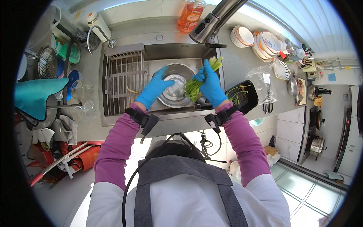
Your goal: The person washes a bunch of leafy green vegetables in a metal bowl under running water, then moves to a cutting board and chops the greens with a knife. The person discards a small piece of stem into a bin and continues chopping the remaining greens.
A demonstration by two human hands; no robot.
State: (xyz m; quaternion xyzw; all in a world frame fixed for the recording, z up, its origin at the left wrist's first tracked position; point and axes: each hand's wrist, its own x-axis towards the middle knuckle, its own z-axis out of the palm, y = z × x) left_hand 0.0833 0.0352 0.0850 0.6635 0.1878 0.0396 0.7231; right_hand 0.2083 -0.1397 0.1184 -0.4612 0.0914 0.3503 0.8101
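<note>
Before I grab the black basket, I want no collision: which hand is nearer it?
The right hand, holding leafy greens just left of the basket; the left hand is farther left, by the metal bowl.

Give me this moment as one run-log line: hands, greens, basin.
left hand: open, at basin left side | right hand: gripping greens | greens: leaves at basin's right side | basin: in sink

From the left fisheye camera on my head I look steeply down, close over my white-clothed chest (184,204), past my blue-gloved fingers (162,70), to the rectangular stainless-steel sink (162,50) above mid-view, with the smooth grey tabletop (237,68) curving away toward both sides.
</note>
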